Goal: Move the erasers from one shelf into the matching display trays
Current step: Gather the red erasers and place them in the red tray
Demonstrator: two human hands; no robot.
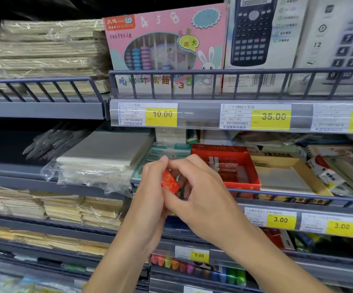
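before the red tray (253, 166), two hands, left hand (150, 187) and right hand (196, 191), hold one red eraser (169, 181).

We see open room inside the red tray (253, 166) beside its few erasers (227, 166). The rail (298, 195) in front and the price strip (234, 116) above narrow our way in.

The single head view looks forward and slightly down from the person's head at a wall of store shelves, standing close to them. The shelf rail with yellow price tags (241, 116) crosses the upper middle, while the left hand (150, 187) and right hand (201, 193) meet near the centre, forearms entering from the bottom edge. Wide-angle bending curves the shelf edges toward the sides.
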